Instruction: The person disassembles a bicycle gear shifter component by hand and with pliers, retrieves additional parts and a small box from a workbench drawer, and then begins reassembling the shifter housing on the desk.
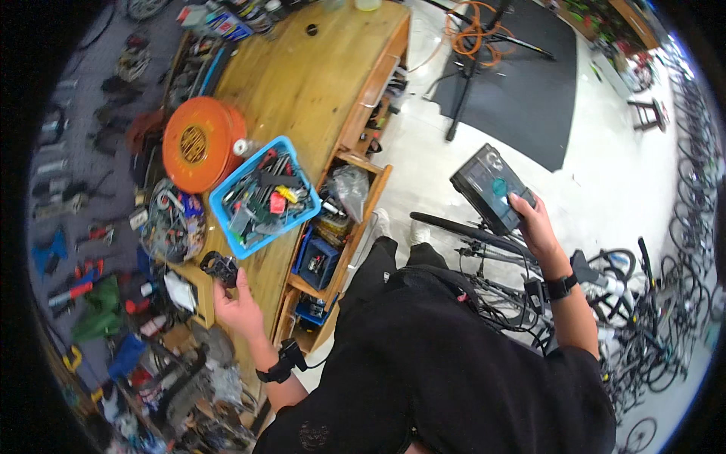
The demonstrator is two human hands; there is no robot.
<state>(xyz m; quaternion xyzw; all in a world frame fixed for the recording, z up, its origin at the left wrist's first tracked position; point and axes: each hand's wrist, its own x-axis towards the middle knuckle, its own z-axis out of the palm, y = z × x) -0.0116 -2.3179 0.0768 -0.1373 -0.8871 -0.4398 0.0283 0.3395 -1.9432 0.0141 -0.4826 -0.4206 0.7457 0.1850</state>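
Note:
My left hand is raised over the near end of the wooden workbench, closed on a small black part with openings in it; its exact kind is too small to tell. Out to the right, my right hand grips the corner of a dark box with a clear lid, thumb on top. The box is tilted above the floor, and a round teal patch shows through its lid. Beyond my left hand, a blue plastic basket full of tools and small parts stands on the bench.
An orange round tub stands behind the basket. Below the benchtop, an open drawer juts out, holding bags and parts. Bicycles crowd the right, one close to my legs. A black mat with a stand lies ahead; tools hang at left.

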